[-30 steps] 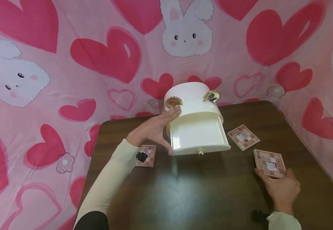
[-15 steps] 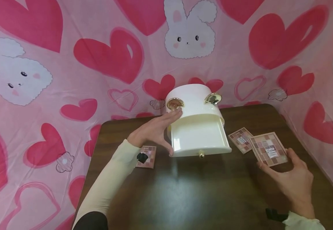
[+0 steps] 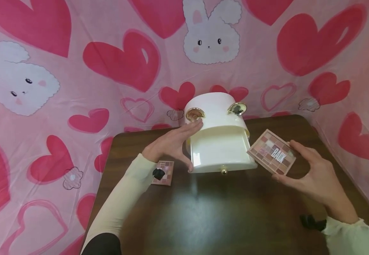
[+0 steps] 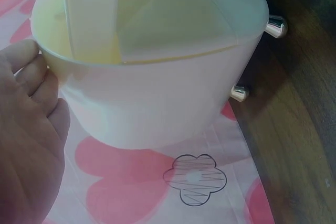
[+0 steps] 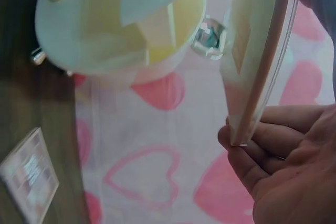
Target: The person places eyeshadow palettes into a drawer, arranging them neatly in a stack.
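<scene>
In the head view a white, rounded organizer box stands at the back of the table, its drawer pulled out and holding nothing visible. My left hand rests at the box's left side with fingers extended and the thumb by the drawer's front corner. To the right of the drawer, my right hand pinches an eyeshadow palette by its edges, tilted. The palette's left corner overlaps the drawer's right side in this view. The right wrist view shows the held palette edge-on between thumb and fingers.
Another palette lies on the dark wooden table, partly behind the left wrist. A further palette lies on the table in the right wrist view, hidden in the head view. Pink heart-patterned cloth hangs behind.
My right hand has lifted the palette off the table at the right and carried it up and left to the drawer's side, turning it. The left hand stays at the box.
</scene>
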A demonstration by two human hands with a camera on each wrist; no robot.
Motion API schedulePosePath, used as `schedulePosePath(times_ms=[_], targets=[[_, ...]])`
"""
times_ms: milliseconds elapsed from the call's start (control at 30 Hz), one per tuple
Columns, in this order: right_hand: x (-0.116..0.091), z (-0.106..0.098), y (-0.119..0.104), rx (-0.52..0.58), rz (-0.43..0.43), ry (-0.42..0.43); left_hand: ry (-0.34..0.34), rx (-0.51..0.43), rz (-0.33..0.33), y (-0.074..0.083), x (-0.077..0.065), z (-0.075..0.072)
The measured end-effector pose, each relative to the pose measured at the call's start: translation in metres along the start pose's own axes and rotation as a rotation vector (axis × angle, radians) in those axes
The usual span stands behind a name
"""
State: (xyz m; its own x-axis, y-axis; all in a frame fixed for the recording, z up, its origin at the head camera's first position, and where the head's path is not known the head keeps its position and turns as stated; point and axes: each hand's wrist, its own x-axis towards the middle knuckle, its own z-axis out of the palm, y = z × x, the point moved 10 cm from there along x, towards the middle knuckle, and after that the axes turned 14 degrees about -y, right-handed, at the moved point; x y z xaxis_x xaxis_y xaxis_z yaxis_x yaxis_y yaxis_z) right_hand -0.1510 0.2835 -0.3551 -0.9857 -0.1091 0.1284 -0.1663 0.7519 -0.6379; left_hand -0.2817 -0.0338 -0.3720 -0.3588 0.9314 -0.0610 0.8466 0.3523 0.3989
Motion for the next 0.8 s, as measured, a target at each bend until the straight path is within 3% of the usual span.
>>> schedulePosePath(times_ms=[367,500,800], targets=[[0.047,0.026,-0.048,-0.043,-0.143,-0.258,-0.001,-0.007,-0.020,-0.001,-0.001,-0.001],[0.063,0.043,-0.058,-0.034,-0.146,-0.343,0.001,-0.011,-0.033,-0.002,-0.001,-0.002],[0.080,0.066,-0.065,0.030,-0.136,-0.441,-0.013,-0.002,-0.062,-0.002,0.000,0.000]])
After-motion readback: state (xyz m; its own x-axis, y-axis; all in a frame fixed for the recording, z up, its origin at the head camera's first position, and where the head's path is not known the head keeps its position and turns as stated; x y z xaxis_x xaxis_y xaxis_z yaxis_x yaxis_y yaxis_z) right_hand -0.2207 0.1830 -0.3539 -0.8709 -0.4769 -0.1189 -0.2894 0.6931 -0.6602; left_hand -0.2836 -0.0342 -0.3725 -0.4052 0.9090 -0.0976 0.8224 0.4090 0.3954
